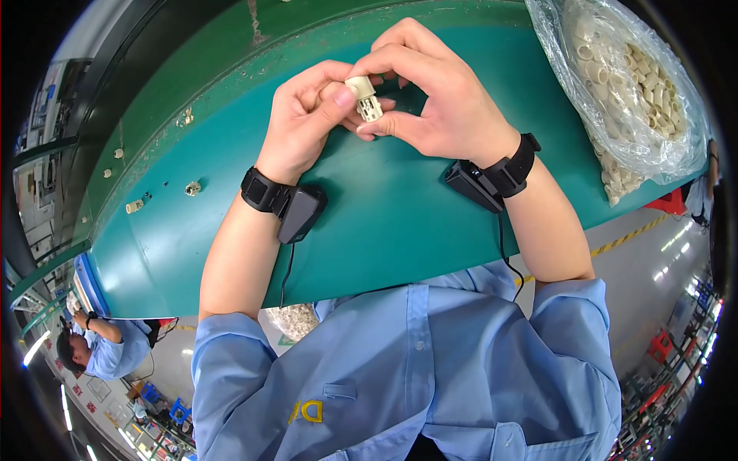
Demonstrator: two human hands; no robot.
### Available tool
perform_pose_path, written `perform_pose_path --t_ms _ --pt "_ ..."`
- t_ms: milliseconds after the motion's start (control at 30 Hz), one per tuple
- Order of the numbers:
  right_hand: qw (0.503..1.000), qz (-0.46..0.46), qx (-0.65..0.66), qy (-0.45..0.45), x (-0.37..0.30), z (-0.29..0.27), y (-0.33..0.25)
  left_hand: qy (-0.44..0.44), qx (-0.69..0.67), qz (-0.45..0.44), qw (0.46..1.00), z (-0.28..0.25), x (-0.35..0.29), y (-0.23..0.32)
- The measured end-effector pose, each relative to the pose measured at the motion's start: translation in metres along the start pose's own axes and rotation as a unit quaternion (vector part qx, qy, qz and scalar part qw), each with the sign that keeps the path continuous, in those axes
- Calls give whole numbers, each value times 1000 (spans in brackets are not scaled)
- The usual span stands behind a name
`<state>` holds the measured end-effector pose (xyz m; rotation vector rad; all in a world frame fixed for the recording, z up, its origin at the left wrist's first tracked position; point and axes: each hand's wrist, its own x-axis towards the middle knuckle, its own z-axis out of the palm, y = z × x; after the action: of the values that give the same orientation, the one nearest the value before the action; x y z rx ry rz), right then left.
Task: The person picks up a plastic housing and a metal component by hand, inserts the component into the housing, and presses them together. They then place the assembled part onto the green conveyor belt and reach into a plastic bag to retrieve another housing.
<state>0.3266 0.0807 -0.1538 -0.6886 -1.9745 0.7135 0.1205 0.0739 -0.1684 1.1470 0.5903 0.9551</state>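
Over the green tabletop (369, 215) my two hands meet at a small cream plastic socket-like fitting. It shows a smooth round sleeve (360, 86) at its upper end and a slotted core (370, 110) with metal-looking bits below. My left hand (302, 115) pinches the sleeve side, its thumb pressed against it. The thumb of my right hand (457, 100) rests by the lower end of the core, while its index finger reaches the sleeve's top. Other fingertips behind the fitting are partly hidden. Each wrist wears a black strap with a small black box.
A clear plastic bag (569, 77) full of cream rings lies at the far right. On the left of the table are loose small fittings (192, 188) (134, 206). A blue tray (91, 286) stands at the left end, near another person (115, 346). Cables hang from both wrist boxes.
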Motion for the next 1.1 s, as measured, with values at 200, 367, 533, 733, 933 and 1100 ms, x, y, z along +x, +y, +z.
perform_pose_path --t_ms 200,367,533,733,933,1100 --pt "999 20 40 -4 -3 2 -4 -30 37 -21 999 -5 3 -2" --pt "1000 7 20 -22 -5 -4 4 -25 11 -32 999 -3 5 0" --pt "998 1 58 -38 -4 -10 2 -49 -10 -93 994 3 15 16" --pt "990 -24 123 -65 -6 -46 9 -50 252 -263 930 67 41 70" --pt "994 -41 -97 -40 -11 -111 -41 -6 438 -177 881 77 69 86" --pt "977 -89 -174 81 -27 -194 -77 116 674 -137 716 -55 95 100"
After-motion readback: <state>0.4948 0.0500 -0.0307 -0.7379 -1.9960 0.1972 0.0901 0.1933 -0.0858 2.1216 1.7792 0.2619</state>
